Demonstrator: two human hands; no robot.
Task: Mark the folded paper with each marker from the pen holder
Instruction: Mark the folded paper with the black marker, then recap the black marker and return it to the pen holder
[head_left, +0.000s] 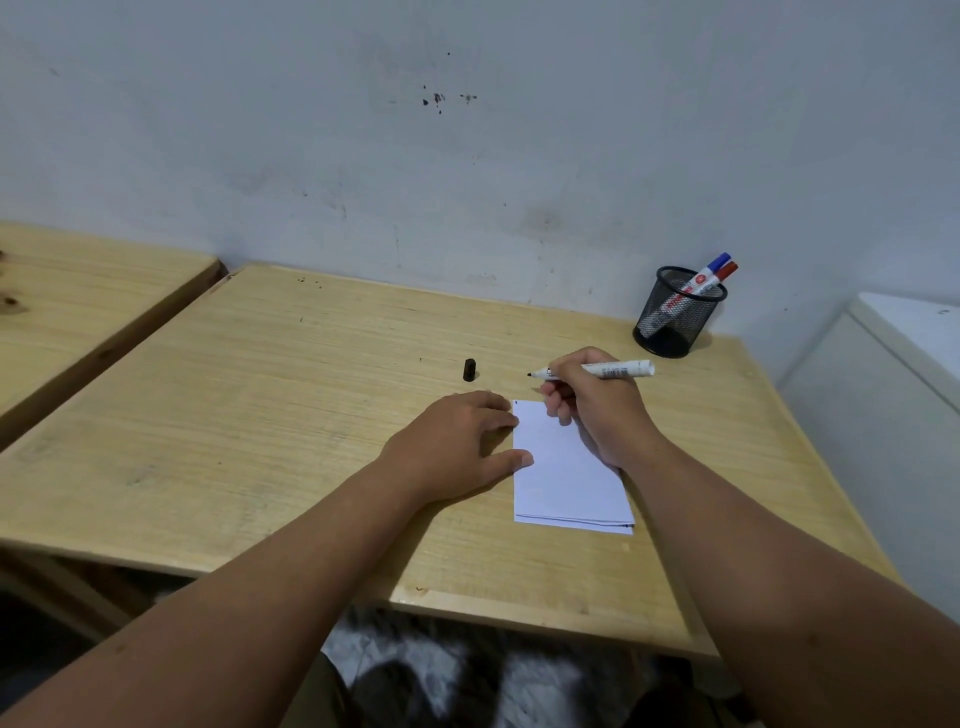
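A folded white paper (566, 467) lies flat on the wooden table (291, 415). My left hand (457, 447) rests palm down on the table, its fingertips and thumb pressing the paper's left edge. My right hand (592, 405) grips an uncapped black marker (618, 370), tip pointing left, just beyond the paper's far edge. A tiny dark mark shows at the paper's far left corner. The marker's black cap (469, 370) stands on the table to the left of the tip. A black mesh pen holder (675, 312) at the back right holds a blue marker (714, 265) and a red marker (727, 271).
A second wooden table (78, 296) stands to the left with a gap between. A white cabinet or appliance (904, 364) is close on the right. A stained wall runs right behind the table. The table's near edge is just below my forearms.
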